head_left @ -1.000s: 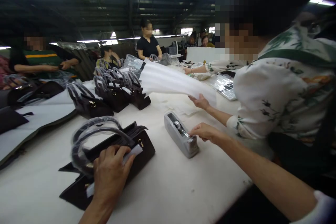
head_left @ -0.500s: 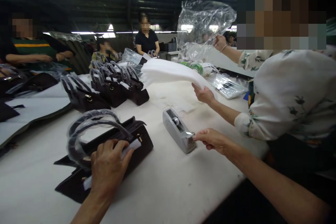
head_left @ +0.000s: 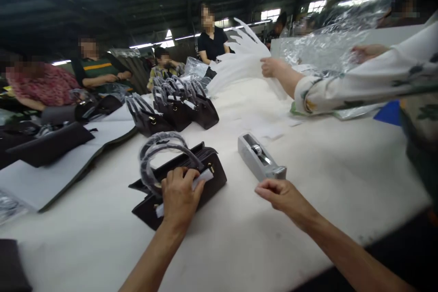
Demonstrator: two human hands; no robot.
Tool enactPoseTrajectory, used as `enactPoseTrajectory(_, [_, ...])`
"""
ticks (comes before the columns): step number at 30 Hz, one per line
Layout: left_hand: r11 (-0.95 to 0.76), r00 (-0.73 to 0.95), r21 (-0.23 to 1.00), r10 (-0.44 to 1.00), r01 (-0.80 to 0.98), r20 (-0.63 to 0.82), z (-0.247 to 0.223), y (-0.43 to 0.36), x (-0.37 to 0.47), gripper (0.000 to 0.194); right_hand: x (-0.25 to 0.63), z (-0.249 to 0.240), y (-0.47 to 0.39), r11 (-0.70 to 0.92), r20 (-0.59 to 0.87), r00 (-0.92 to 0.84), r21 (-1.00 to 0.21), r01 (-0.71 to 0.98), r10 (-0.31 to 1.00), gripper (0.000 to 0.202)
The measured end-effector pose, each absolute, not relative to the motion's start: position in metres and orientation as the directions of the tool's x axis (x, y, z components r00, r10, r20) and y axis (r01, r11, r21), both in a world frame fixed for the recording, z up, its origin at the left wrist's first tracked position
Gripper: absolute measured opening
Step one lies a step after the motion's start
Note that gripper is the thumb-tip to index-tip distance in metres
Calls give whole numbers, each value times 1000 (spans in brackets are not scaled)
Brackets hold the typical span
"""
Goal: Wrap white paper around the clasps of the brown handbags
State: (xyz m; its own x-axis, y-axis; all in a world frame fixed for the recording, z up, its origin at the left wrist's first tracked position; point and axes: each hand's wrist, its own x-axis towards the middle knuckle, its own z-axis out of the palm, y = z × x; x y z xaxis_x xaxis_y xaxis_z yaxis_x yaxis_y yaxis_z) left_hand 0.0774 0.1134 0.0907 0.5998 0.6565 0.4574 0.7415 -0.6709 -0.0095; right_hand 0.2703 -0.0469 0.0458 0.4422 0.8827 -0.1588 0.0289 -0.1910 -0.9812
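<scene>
A dark brown handbag [head_left: 215, 171] lies tilted on the white-covered table, its two handles [head_left: 150, 157] wrapped in clear plastic. My left hand [head_left: 179, 194] grips the bag's upper side, fingers curled over a strip of white wrapping [head_left: 204, 178] there. To the right stands a grey tape dispenser [head_left: 255, 157] with a roll inside. My right hand [head_left: 282, 196] is just in front of the dispenser's cutting end, thumb and forefinger pinched together. Whatever the pinch holds is too small to make out.
Several finished-looking handbags [head_left: 174, 112] with wrapped handles stand farther back. At the right, a co-worker's hand [head_left: 272, 68] holds white sheets [head_left: 239, 61], the other near clear plastic [head_left: 315, 50]. Dark bag pieces [head_left: 51, 143] lie left; other people work behind.
My right hand has drawn back from the dispenser's cutter toward the bag. My left hand stays on the bag. The co-worker's white sheets have risen, and the view has turned right-to-left.
</scene>
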Motion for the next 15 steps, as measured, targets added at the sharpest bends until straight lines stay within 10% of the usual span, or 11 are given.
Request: enactPoseTrajectory(15, [-663, 586, 25, 677, 748, 445, 90, 111, 77, 12, 214, 39, 54, 100, 99, 298, -995, 12, 949, 24])
